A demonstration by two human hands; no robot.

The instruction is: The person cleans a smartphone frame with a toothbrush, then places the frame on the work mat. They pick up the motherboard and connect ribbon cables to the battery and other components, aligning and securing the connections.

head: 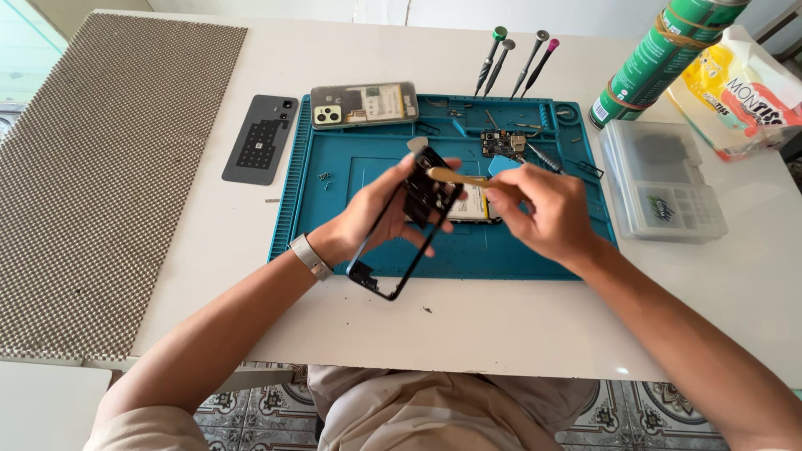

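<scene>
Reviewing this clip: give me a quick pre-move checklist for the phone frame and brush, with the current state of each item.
1. Left hand grips phone frame: ok.
2. Right hand holds brush: ok.
3. Brush tip meets the frame's upper part: ok.
4. Frame is over blue mat: ok.
5. Loose circuit board lies apart from hands: ok.
6. Frame free of dust: cannot tell.

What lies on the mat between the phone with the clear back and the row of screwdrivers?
In the head view, between the phone and the screwdrivers, only the blue mat rim and tray slots holding small parts show.
</scene>
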